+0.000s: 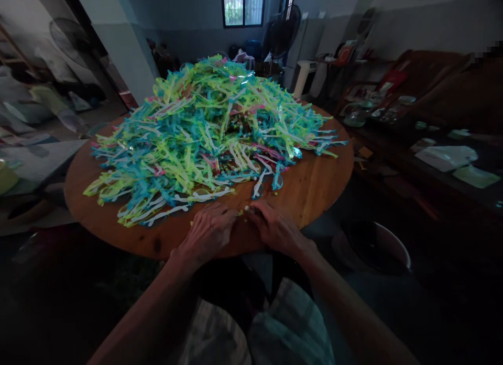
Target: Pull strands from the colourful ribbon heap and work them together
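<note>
Filling mid-frame, a round brown wooden table is carrying a heap of blue, green, pink and white plastic strips; at lower centre the left hand and right hand are curling fingertip to fingertip over a small yellow-green plastic piece; which hand is pinching it, I cannot tell.

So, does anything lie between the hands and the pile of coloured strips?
Nothing visible does. The left hand and right hand rest on the table, and the pile of coloured strips begins just past them, across bare wood.
</note>
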Tool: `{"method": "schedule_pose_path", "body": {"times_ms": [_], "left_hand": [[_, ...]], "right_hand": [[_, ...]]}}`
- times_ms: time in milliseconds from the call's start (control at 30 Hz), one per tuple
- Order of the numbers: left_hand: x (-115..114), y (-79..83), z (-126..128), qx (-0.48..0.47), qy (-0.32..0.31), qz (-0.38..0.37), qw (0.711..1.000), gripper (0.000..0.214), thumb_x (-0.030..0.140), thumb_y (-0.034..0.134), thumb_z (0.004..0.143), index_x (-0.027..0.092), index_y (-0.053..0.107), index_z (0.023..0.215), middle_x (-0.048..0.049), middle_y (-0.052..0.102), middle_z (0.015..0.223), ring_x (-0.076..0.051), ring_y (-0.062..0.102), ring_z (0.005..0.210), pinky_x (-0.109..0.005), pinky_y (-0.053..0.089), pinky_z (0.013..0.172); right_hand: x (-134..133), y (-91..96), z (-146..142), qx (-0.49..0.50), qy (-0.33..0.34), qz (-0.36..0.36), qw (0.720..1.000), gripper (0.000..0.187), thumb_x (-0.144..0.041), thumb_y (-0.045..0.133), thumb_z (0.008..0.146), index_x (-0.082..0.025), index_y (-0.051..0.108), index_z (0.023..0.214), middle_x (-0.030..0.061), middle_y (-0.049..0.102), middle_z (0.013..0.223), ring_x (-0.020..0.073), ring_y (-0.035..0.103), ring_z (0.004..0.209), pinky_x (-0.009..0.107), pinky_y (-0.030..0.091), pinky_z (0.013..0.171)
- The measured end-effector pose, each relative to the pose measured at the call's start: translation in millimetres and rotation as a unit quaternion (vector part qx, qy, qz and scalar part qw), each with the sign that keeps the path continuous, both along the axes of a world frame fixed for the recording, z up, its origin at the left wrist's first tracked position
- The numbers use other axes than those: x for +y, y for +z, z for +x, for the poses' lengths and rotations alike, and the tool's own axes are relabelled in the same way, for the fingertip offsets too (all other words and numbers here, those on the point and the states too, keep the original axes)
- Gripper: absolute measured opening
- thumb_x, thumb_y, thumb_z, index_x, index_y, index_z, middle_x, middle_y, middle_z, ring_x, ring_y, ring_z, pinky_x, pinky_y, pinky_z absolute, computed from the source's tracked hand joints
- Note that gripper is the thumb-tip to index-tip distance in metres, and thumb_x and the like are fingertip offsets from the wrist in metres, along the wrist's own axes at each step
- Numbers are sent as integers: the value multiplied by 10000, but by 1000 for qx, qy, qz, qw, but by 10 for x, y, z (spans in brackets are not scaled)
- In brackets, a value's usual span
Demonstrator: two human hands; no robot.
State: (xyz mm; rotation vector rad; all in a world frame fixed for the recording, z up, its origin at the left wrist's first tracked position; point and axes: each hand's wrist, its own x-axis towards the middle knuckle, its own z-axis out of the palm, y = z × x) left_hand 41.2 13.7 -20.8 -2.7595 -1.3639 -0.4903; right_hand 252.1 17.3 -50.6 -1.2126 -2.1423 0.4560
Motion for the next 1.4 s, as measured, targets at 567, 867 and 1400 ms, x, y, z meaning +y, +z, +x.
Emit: {"method": "schedule_pose_path", "body": {"times_ms": [567,867,1400], "left_hand": [[14,-22,2,23,-10,-6,1000,283,200,426,991,161,676,863,-64,611,755,-204,571,752,-304,330,635],[33,-40,-18,-50,-30,-10,998,245,216,469,997,170,699,926,-48,615,766,-184,575,764,-283,363,657],[41,-84,-10,-56,-42,11,997,240,203,488,987,161,698,879,-39,597,722,-190,560,717,-303,341,629]], "right_hand": [[47,5,40,107,81,-22,991,194,-236,549,971,-174,731,945,85,754,941,211,697,871,326,524,805],[68,44,86,148,78,-96,981,210,-256,585,956,-178,757,1046,48,769,940,192,700,839,280,503,719],[66,33,92,145,85,-97,981,187,-257,585,959,-206,752,1027,38,765,975,196,700,891,294,513,774]]}}
